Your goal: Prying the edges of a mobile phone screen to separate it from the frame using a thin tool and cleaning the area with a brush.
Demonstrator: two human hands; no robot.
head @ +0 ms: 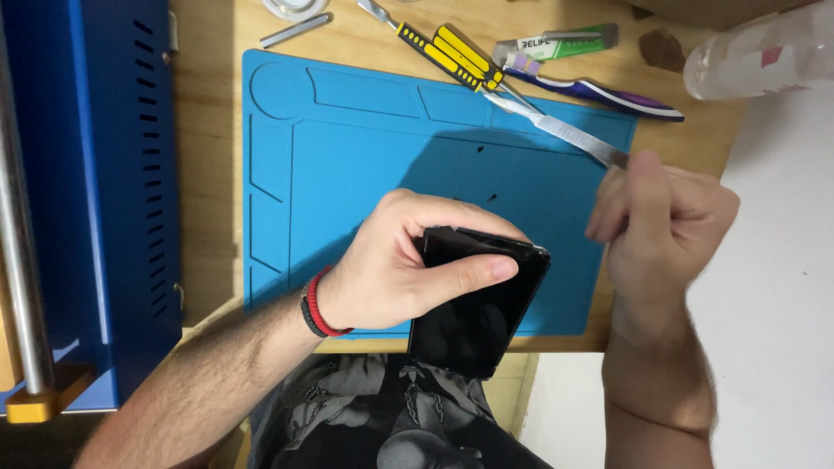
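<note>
A black slab-shaped device (478, 304) with a glossy face is held by the left hand (408, 265) just below the centre of the view, over the lower edge of a blue work mat (347, 156); the thumb is laid across the glossy face, and the other fingers are curled around the upper edge at 12 o'clock of the device. A red and black wristband (317, 306) is worn on the left wrist, at 9 o'clock of the device. The right hand (660, 217) is seen at 3 o'clock of the device, clear of it; its fingers are closed into a fist about the handle end of a thin flat metal blade (556, 128), which runs out toward 10 o'clock over the upper right corner of the mat. At 12 o'clock, yellow-and-black handled tools (452, 52) are laid on the wooden table (208, 174), just beside the upper edge of the mat; a toothbrush (599, 89) with a purple and white handle is laid at 1 o'clock, with a green packet (565, 43) just above it; a clear plastic bottle (764, 56) is lying at 2 o'clock. A blue metal machine housing (87, 174) with vent slots is set at 9 o'clock, well apart from both hands.
</note>
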